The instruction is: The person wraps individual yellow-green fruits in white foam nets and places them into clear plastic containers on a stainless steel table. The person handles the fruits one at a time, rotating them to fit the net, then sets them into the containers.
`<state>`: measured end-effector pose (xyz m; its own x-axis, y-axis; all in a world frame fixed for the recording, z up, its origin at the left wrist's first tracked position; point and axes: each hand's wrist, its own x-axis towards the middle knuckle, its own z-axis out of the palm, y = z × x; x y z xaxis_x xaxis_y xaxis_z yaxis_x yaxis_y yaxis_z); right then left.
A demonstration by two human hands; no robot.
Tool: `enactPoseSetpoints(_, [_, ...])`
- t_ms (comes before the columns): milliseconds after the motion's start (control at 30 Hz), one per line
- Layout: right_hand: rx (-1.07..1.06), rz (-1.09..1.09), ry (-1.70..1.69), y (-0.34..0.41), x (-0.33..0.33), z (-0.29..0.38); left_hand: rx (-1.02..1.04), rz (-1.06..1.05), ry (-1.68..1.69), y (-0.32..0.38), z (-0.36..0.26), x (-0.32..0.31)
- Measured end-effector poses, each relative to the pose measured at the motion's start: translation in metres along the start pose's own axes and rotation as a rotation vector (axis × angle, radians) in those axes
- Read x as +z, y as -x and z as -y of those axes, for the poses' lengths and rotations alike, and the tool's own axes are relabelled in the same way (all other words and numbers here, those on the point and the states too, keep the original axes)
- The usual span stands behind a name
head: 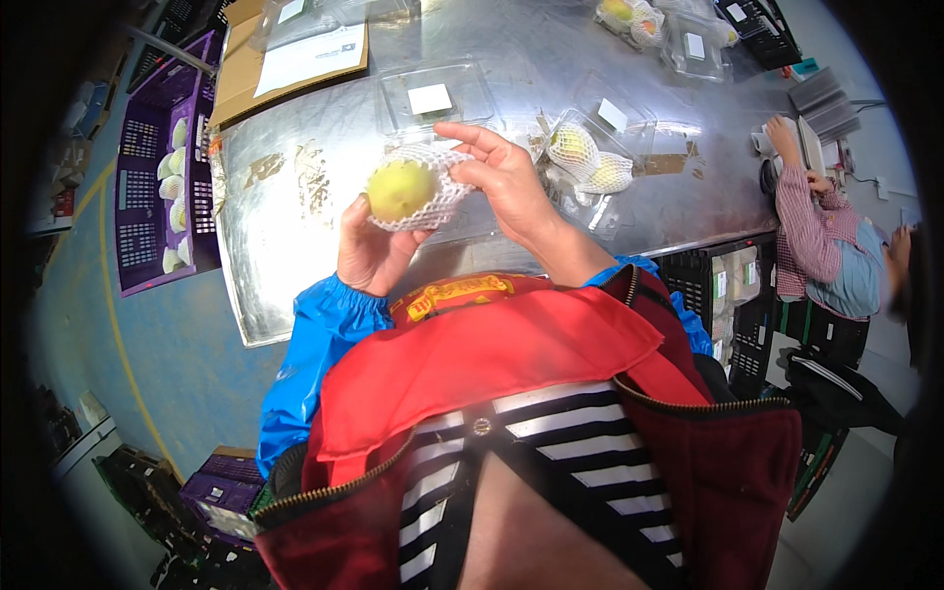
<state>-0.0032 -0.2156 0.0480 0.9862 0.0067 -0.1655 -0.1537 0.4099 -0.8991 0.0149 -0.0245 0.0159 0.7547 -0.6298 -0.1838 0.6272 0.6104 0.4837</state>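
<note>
My left hand (380, 254) cups a yellow-green round fruit (400, 190) from below, in front of my chest. A white foam net sleeve (450, 195) wraps the fruit's right side, leaving its left face bare. With thumb and fingers, my right hand (509, 177) pinches the loose right end of that sleeve; its index finger points out to the left. Just beyond the hands lies a clear plastic clamshell box (472, 96) with a blank-looking white label (430, 99). To the right, another open clamshell (590, 214) holds two netted fruits (574, 150).
A purple crate (155, 269) of netted fruit stands left of the metal table (258, 302). Cardboard (295, 92) with a printed sheet lies at the back left. More packed clamshells (693, 55) sit at the far right. A co-worker (826, 243) is at the table's right end.
</note>
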Motion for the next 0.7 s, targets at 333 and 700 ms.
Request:
enactPoseSetpoints(333, [0.037,0.027,0.028,0.0039,0.0028,0.0042,-0.028,0.004,0.19,-0.001,0.0018,-0.006])
enactPoseSetpoints(700, [-0.061,0.044,0.114,0.0022,-0.0001,0.0081,-0.02,0.082,0.003,0.0031,-0.0047,-0.003])
